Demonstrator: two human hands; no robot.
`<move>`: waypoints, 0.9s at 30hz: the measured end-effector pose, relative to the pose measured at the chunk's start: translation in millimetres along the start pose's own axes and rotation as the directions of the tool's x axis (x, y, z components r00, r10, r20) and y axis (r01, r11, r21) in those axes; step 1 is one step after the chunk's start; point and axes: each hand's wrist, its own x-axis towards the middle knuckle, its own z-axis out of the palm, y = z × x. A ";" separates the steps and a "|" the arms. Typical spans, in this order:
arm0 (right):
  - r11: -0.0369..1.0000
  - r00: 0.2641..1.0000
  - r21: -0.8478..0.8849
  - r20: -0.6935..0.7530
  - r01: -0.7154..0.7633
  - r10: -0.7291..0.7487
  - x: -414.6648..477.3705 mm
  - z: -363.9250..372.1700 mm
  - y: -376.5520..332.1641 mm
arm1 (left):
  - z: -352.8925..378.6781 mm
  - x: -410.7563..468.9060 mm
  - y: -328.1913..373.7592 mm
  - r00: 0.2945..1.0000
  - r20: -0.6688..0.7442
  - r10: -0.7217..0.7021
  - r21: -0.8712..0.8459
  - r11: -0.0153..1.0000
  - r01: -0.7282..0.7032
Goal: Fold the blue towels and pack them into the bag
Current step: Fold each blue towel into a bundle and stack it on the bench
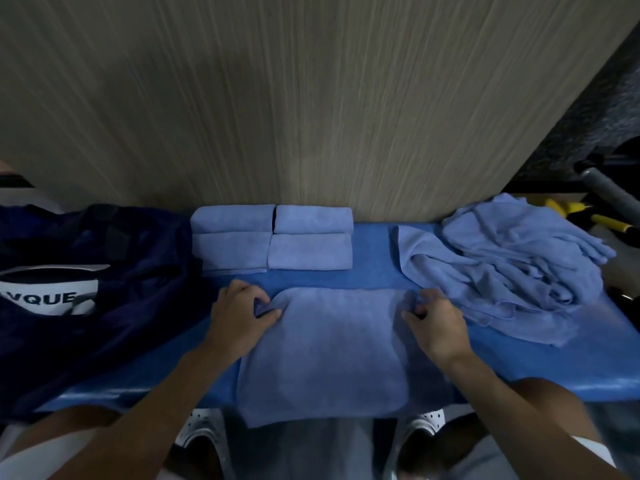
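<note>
A light blue towel (329, 348) lies spread flat on the blue table (374, 275), its near edge hanging over the front. My left hand (239, 313) pinches its far left corner, and my right hand (433, 323) pinches its far right corner. Several folded blue towels (273, 237) sit in two short stacks at the back against the wall. A heap of unfolded blue towels (512, 268) lies at the right. The dark navy bag (86, 289) with a white logo lies at the left.
A wood-grain wall (311, 98) rises right behind the table. Yellow-handled tools (588, 216) and a grey pole (609, 192) sit at the far right. My white shoes (201, 434) show below the table's front edge.
</note>
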 end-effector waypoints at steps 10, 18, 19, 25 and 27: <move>0.989 0.993 0.111 -0.074 0.095 -0.087 -17.7 -8.8 2.1 | -1.0 -4.4 7.2 0.999 0.000 0.050 -0.308 0.950 -0.048; 0.976 0.994 0.187 -0.006 0.107 -0.108 -30.4 -20.2 10.5 | 4.4 -9.9 17.2 0.964 0.067 0.256 -0.368 0.905 -0.214; 0.984 0.993 0.137 -0.006 0.116 -0.116 -30.0 -20.8 10.8 | 4.6 -10.4 17.9 0.964 0.072 0.255 -0.374 0.903 -0.211; 0.994 0.991 0.036 -0.082 0.105 -0.102 -28.6 -14.1 20.0 | 8.6 -10.5 17.5 0.953 0.103 0.284 -0.403 0.888 -0.221; 0.995 0.992 -0.019 -0.072 0.098 -0.099 -29.8 -14.4 22.6 | 9.2 -10.8 18.4 0.950 0.104 0.294 -0.393 0.890 -0.233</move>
